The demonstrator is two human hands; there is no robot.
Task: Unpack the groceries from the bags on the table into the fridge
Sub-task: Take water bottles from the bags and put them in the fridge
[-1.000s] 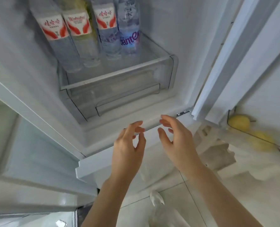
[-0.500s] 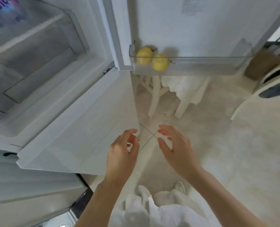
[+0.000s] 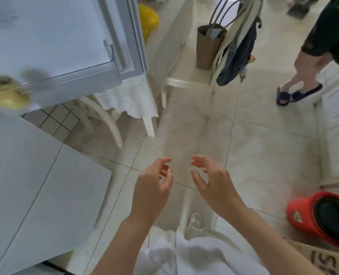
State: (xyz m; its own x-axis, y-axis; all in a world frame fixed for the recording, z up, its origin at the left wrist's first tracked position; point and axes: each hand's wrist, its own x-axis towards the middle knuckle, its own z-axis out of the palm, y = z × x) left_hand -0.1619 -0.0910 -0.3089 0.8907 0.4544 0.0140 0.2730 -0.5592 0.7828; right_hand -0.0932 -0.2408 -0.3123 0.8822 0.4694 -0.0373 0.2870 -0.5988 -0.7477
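At the far left the open fridge door [image 3: 51, 36] swings out white over the floor, and in its lower shelf lie two yellow fruits [image 3: 5, 96], blurred, one touching the other; below them a lower white fridge door [image 3: 35, 185] stands out across the tiles; just past the upper door's edge a table under a white scalloped cloth [image 3: 129, 98] shows its pale legs, and a yellow bag [image 3: 147, 20] rests up on it near the door's corner; in the middle of the room the person's left hand [image 3: 152, 187] hangs over the tiled floor [image 3: 264, 155] with fingers loosely curved and nothing in them; just beside it, apart by a small gap, the right hand [image 3: 212, 181] is likewise slack and spread, grasping nothing, the two palms turned toward one another; beyond them a brown paper bag [image 3: 207, 46] with grey handles stands on a pale chair seat [image 3: 186, 80], and a dark blue cloth bag [image 3: 238, 56] hangs off the chair just beside it; further right another person's leg in a dark blue slipper [image 3: 295, 94] is planted on the tiles; at the lower right a red bin [image 3: 311, 215] with a black liner stands beside a cardboard box [image 3: 323, 259].
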